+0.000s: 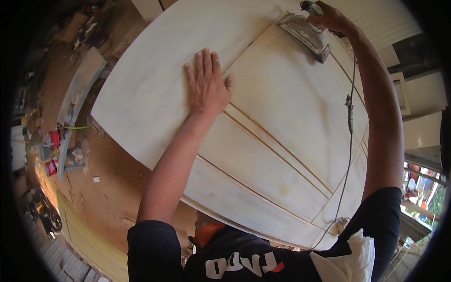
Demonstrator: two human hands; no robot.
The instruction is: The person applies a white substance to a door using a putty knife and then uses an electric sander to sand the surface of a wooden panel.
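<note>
A large pale panel [282, 113] with several narrow grooves cut across it fills the middle of the view. Flat on its left part lies my left hand [206, 87], fingers spread and holding nothing. At the far right, my right hand [331, 21] is wrapped round the handle of an electric sander [307, 35], whose long base rests on the panel's surface. The sander's dark cord [350, 141] hangs down along my right forearm, with a wrapped, thickened stretch midway, and runs to the near edge of the panel.
Left of the panel stands a worn plank bench [77, 94] with red cans [54, 138] by it. Brown floor [110, 181] with scraps shows below. Pale boards [425, 91] lean at the right. A white cloth [352, 258] hangs by my right shoulder.
</note>
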